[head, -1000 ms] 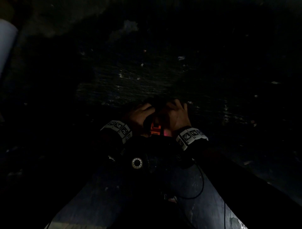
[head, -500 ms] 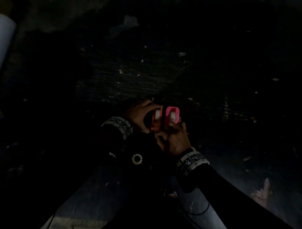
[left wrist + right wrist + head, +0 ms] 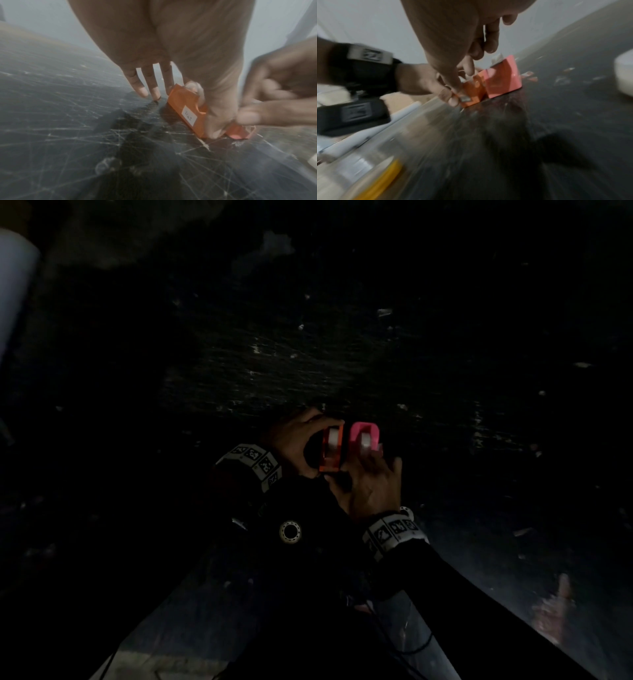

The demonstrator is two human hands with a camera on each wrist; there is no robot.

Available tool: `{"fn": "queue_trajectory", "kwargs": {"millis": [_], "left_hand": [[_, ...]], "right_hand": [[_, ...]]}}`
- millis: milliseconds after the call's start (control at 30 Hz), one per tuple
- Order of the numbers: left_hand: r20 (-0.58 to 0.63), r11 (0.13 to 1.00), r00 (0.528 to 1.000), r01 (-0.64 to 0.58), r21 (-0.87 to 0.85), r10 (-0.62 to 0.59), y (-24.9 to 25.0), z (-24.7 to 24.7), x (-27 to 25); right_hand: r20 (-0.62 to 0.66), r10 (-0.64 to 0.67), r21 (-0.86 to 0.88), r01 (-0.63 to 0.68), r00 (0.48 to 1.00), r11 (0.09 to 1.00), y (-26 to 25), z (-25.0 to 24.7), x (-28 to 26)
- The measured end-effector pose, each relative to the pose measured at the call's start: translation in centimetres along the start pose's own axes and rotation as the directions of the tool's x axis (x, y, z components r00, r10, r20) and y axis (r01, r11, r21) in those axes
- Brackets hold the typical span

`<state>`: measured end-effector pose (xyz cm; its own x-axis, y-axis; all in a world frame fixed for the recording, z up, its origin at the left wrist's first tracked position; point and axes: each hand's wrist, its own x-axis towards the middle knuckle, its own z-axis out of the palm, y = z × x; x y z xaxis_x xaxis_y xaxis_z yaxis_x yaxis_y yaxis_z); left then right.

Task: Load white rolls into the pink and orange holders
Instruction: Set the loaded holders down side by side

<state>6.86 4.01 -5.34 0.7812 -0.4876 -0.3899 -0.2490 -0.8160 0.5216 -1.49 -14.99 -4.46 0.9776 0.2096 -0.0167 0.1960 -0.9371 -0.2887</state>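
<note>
Two holders stand side by side on the dark mat (image 3: 308, 364). The orange holder (image 3: 331, 448) carries a white roll (image 3: 333, 436). The pink holder (image 3: 364, 436), just to its right, carries another white roll (image 3: 365, 441). My left hand (image 3: 296, 441) grips the orange holder (image 3: 187, 108) from the left, thumb at its near end and forefinger over the top. My right hand (image 3: 371, 484) is just in front of both holders. Its fingertips are by the pink holder (image 3: 503, 78) and its thumb touches the near end of the orange holder (image 3: 471, 93). It is blurred.
The head view is very dark. A large white roll (image 3: 13, 285) stands at the far left. Small paper scraps (image 3: 529, 75) lie past the pink holder, beside a white rounded object (image 3: 624, 75). A white tube (image 3: 368, 129) and a yellow item (image 3: 385, 180) lie along the table's near edge.
A second ago both hands covered the holders. My right hand has since drawn back toward me, uncovering the pink and orange holders with their rolls. The left hand stays on the orange holder.
</note>
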Motion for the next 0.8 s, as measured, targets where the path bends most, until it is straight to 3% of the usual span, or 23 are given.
{"fn": "queue_trajectory", "kwargs": {"millis": [133,400,533,600,667,733,800], "left_hand": [[-0.012,1.000,1.000,0.015,0.002,-0.015,0.1,0.3,0.1],[-0.020,0.999,0.999,0.030,0.031,-0.029,0.4,0.4,-1.4],[-0.232,0.991,0.966,0.094,-0.097,-0.114,0.5,1.8,-4.7],[-0.292,0.982,0.938,0.173,-0.075,-0.188,0.6,3.5,-6.8],[-0.206,0.969,0.948,0.246,-0.002,-0.241,0.1,5.6,-8.7],[-0.037,0.957,0.974,0.225,0.181,-0.222,0.0,7.9,-10.0],[0.009,0.942,0.971,0.229,0.246,-0.239,0.9,9.1,-10.9]], "right_hand": [[0.088,-0.038,-0.045,0.042,0.995,0.998,-0.4,-0.3,1.6],[0.066,-0.044,-0.003,0.045,0.997,0.999,1.2,-1.0,-0.7],[0.004,0.071,0.035,-0.071,0.998,0.997,4.3,-1.8,-4.6],[0.023,0.148,0.068,-0.149,0.989,0.986,6.3,-1.7,-6.6],[0.115,0.198,0.066,-0.207,0.973,0.976,7.6,-1.4,-8.2],[0.216,0.219,0.081,-0.241,0.951,0.967,8.5,-0.7,-9.4],[0.282,0.191,0.111,-0.230,0.940,0.967,9.2,0.1,-10.0]]}}
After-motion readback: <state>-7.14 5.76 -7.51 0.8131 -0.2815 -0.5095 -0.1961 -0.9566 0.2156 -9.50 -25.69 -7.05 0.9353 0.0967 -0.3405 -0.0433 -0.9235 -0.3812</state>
